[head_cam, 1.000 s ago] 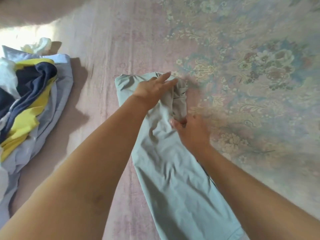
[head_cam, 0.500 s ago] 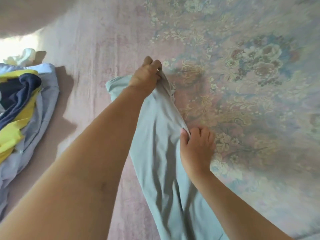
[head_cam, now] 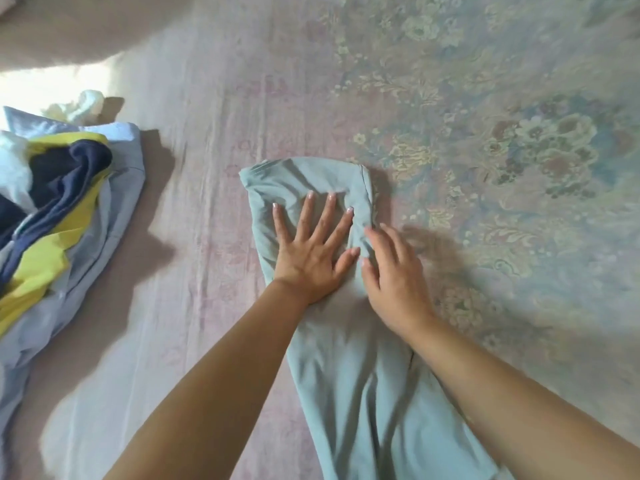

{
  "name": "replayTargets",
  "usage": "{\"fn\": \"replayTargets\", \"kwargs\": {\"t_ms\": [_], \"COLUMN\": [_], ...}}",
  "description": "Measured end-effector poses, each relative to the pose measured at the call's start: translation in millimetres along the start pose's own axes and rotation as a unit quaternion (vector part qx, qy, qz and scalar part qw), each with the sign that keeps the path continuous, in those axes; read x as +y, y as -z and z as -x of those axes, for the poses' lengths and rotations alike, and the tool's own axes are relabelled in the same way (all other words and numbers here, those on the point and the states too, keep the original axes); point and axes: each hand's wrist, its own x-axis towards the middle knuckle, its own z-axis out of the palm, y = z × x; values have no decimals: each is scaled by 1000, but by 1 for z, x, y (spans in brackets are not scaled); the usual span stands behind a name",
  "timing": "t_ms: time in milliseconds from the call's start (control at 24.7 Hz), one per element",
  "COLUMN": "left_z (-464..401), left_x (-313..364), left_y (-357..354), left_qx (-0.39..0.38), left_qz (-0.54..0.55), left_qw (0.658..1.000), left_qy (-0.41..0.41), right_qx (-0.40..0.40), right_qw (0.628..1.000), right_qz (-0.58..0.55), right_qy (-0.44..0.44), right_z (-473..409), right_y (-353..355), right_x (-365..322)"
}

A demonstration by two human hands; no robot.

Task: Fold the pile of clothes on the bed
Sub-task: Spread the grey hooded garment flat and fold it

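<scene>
A pale grey-green garment [head_cam: 363, 393] lies as a long strip on the bed, running from the middle toward the bottom edge, its far end folded over. My left hand [head_cam: 311, 251] presses flat on that far end with fingers spread. Right beside it, my right hand [head_cam: 394, 275] rests on the garment's right edge with fingers straight, slightly blurred. A pile of clothes [head_cam: 52, 216] in blue-grey, navy, yellow and white sits at the left edge of the bed.
The bed sheet [head_cam: 502, 150] is pink on the left and floral blue-green on the right. A small white crumpled piece [head_cam: 86, 103] lies behind the pile. Bright sunlight falls on the far left.
Both hands gripped the garment's far end and right edge half a second ago. They have let go and now lie flat on the cloth, which is laid down and smoother.
</scene>
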Motion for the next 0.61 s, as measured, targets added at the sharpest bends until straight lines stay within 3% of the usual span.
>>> {"fn": "replayTargets", "kwargs": {"t_ms": [81,162,243,284,365,446,527,608], "left_z": [2,14,25,23,12,-6,-15,-10], "left_x": [-3,-9,-20,-28,-49,-77,-96,-99], "left_y": [1,1,3,8,18,25,41,56], "left_qx": [56,96,159,203,223,131,40,2], "left_qz": [19,56,175,266,450,588,657,686], "left_qw": [998,994,969,931,813,709,661,656], "left_qy": [7,13,78,147,294,367,361,315], "right_qx": [-34,-92,-140,-151,-161,-169,-176,-194], "right_qw": [978,906,838,834,832,815,809,823], "right_qz": [-127,-272,-362,-359,-380,-423,-445,-445], "right_qy": [-159,-311,-384,-390,-371,-358,-342,-297], "right_z": [-47,-92,-116,-121,-128,-133,-134,-130], "right_y": [1,2,3,6,7,11,18,30], "right_x": [-6,-12,-18,-17,-16,-20,-22,-22]}}
